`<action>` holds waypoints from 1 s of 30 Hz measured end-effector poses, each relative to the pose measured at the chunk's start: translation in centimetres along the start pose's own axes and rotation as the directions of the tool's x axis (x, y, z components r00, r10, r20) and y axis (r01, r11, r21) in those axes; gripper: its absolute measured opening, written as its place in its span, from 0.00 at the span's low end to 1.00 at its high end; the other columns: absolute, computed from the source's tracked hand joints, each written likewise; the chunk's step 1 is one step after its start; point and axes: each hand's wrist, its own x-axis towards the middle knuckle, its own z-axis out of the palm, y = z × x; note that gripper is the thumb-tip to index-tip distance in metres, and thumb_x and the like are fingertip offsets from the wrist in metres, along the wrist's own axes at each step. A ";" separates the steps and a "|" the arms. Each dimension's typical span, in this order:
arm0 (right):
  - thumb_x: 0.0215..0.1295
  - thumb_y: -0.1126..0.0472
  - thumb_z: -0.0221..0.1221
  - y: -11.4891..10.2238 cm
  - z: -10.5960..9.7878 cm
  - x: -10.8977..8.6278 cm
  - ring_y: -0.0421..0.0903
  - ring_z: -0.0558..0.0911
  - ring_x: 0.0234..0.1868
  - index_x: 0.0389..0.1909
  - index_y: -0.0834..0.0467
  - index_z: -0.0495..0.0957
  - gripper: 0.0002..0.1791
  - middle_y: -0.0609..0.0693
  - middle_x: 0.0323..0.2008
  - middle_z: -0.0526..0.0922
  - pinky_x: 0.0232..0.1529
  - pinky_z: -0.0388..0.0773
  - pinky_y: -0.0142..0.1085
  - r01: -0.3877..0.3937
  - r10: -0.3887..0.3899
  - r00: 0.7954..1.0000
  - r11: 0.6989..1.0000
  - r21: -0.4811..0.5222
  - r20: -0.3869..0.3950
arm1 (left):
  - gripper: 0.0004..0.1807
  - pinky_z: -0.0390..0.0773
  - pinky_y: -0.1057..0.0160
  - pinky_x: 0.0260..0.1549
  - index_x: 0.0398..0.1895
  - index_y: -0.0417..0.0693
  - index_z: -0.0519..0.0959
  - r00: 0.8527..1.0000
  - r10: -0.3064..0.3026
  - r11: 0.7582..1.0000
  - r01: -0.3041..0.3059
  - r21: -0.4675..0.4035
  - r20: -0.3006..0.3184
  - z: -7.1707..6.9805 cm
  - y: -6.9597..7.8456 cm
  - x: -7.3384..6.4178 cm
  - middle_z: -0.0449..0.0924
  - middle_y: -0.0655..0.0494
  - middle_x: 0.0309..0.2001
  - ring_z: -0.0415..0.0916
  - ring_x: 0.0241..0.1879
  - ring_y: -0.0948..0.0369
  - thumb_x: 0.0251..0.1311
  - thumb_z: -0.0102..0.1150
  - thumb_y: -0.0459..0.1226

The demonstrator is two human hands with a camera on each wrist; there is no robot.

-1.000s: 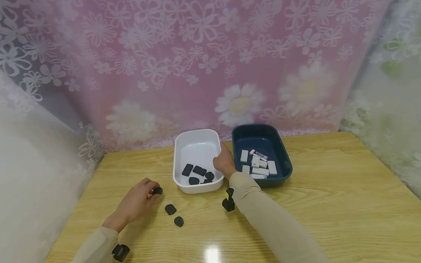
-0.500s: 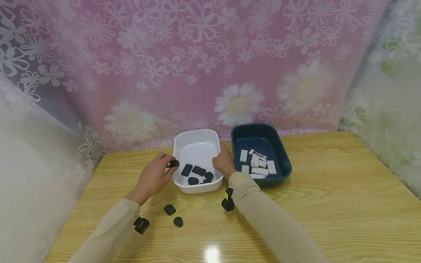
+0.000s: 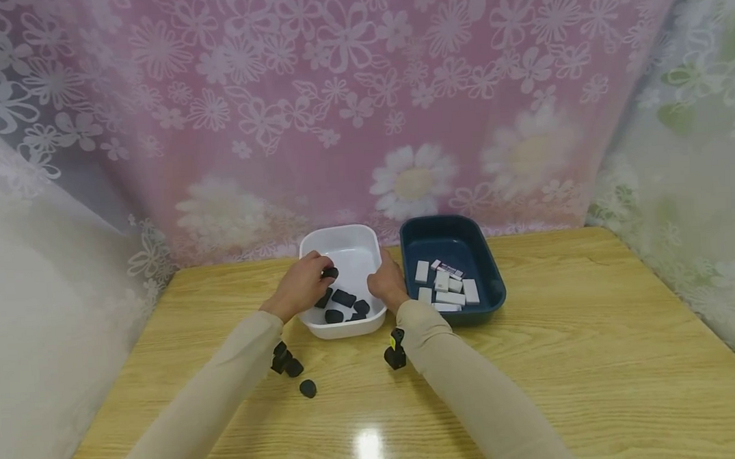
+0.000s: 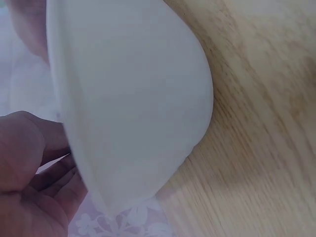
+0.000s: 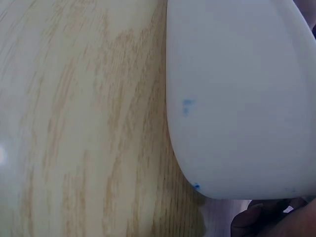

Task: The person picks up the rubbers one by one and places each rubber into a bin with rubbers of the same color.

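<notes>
My left hand (image 3: 297, 287) reaches over the left rim of a white plastic bin (image 3: 353, 251), pinching a small black rounded block (image 3: 330, 273) above its floor. Several black blocks (image 3: 344, 298), some oblong and some rounded, lie in the near half of that bin. My right hand (image 3: 387, 282) grips the bin's right rim. In the left wrist view, the bin's outer wall (image 4: 133, 98) hides the fingertips of my left hand (image 4: 37, 173) and the block. The right wrist view has the bin's wall (image 5: 242, 98) filling one side, with my right hand (image 5: 276, 221) at the lower corner.
A dark blue bin (image 3: 447, 248) holding several white rectangular blocks (image 3: 450, 298) stands just right of the white one. Two black rounded blocks (image 3: 308, 389) lie on the wooden table (image 3: 593, 329) near my left sleeve. A pink floral curtain (image 3: 315, 170) hangs behind the table.
My left hand has carried the black block up from the table at the left, across the rim and over the white bin. My right hand has stayed on the rim.
</notes>
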 end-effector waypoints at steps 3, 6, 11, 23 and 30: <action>0.59 0.74 0.53 0.0 0.0 0.1 0.58 0.72 0.58 0.71 0.54 0.57 0.37 0.60 0.60 0.71 0.55 0.69 0.55 0.015 -0.015 1.000 1.000 -0.005 -0.010 | 0.10 0.75 0.56 0.41 0.44 0.39 0.80 1.000 -0.013 1.000 0.012 0.023 0.027 0.4 0.0 0.8 0.75 0.47 0.39 0.74 0.36 0.55 0.61 0.61 0.33; 0.58 0.75 0.52 0.0 -0.1 0.1 0.57 0.72 0.57 0.70 0.55 0.58 0.37 0.60 0.59 0.72 0.55 0.69 0.54 0.035 -0.036 0.999 0.999 -0.018 -0.020 | 0.09 0.74 0.55 0.41 0.43 0.39 0.81 0.998 -0.015 0.999 0.013 0.045 0.059 0.7 0.0 1.6 0.76 0.48 0.38 0.73 0.37 0.55 0.60 0.62 0.33; 0.56 0.75 0.52 -0.1 -0.2 0.0 0.57 0.73 0.56 0.69 0.57 0.60 0.37 0.60 0.57 0.73 0.56 0.69 0.52 0.060 -0.061 0.998 0.997 -0.042 -0.026 | 0.10 0.73 0.54 0.43 0.43 0.39 0.81 0.992 -0.005 0.998 -0.002 0.056 0.126 1.3 0.6 2.5 0.77 0.48 0.39 0.74 0.40 0.53 0.60 0.62 0.34; 0.57 0.74 0.53 0.0 -0.2 -0.1 0.56 0.74 0.55 0.68 0.57 0.61 0.35 0.60 0.56 0.74 0.54 0.71 0.51 0.065 -0.067 0.997 0.996 -0.057 -0.027 | 0.06 0.74 0.57 0.39 0.38 0.41 0.82 0.985 0.017 0.996 -0.032 0.082 0.172 3.0 2.0 3.6 0.75 0.51 0.33 0.73 0.34 0.56 0.59 0.63 0.33; 0.55 0.75 0.53 0.2 -0.3 -0.1 0.56 0.75 0.52 0.67 0.58 0.63 0.35 0.60 0.55 0.75 0.52 0.73 0.51 0.099 -0.102 0.994 0.993 -0.063 -0.040 | 0.04 0.73 0.58 0.34 0.36 0.42 0.81 0.985 0.016 0.994 -0.034 0.105 0.170 3.9 2.4 4.0 0.75 0.51 0.33 0.71 0.31 0.57 0.59 0.62 0.33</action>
